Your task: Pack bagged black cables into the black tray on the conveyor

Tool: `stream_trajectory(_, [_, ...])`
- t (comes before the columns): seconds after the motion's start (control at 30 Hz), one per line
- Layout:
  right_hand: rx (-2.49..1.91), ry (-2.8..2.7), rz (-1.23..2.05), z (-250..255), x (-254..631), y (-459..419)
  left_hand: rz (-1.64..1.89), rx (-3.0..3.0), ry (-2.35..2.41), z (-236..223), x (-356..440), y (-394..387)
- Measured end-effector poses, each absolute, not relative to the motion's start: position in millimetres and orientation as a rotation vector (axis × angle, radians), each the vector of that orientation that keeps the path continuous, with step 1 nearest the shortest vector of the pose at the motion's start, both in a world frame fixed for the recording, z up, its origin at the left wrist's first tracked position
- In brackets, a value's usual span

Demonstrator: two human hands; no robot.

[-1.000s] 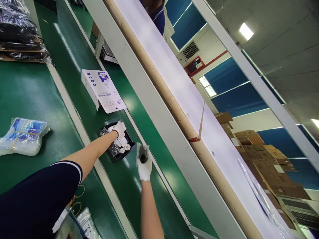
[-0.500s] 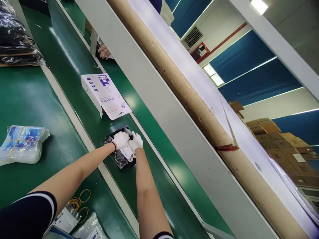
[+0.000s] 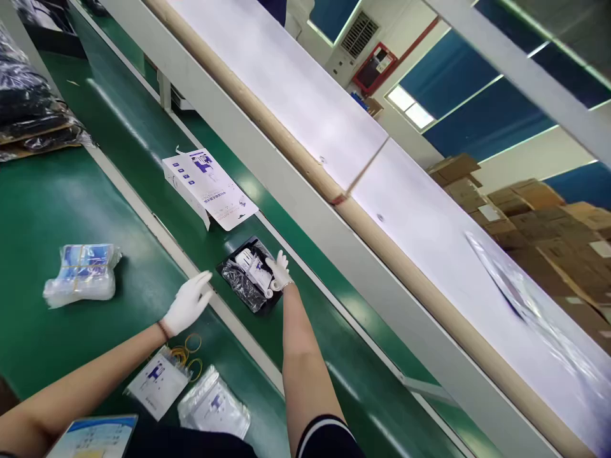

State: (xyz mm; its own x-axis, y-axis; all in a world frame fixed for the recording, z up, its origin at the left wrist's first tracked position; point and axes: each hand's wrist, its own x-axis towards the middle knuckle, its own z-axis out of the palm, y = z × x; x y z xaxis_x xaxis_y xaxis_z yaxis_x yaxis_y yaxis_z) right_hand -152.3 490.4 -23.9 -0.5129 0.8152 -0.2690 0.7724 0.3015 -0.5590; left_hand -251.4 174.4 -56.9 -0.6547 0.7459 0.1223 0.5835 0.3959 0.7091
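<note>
My left hand, in a white glove, hovers over the pale rail beside the belt, its fingers stretched out and nothing in it. My right hand, also gloved, is at the right edge of a black tray, fingers apart; whether it touches the contents I cannot tell. Inside the tray lie a black plastic-wrapped bundle, a white slotted part, a small printed packet and white round pieces. Just beyond stands a white printed box with its flap open.
On the green table at left lies a banded bundle of clear bags. Nearer me are printed packets, bagged leaflets and rubber bands. Black wrapped goods are stacked far left. A grey beam runs above the belt's far side.
My left hand has left the tray and moved back left over the rail, fingers extended. My right hand stays at the tray's right side, its fingers now spread. The co-worker's hand is out of view.
</note>
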Motion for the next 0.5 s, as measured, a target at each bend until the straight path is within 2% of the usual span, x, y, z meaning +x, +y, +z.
stream_trajectory(0.1, [-1.547,-2.256,0.948,-27,-88,449,0.894,1.14,2.422,-87,-214,57])
stream_trajectory(0.23, [-1.773,-2.099,0.875,-48,19,325,0.746,1.095,2.367,-106,-169,-46])
stream_trajectory(0.37, [-2.242,-2.067,0.879,-67,93,196,0.701,1.245,2.209,-79,-131,-58])
stream_trajectory(0.5, [-2.298,-1.876,1.139,-76,125,147,0.816,1.475,2.068,-43,-108,-25])
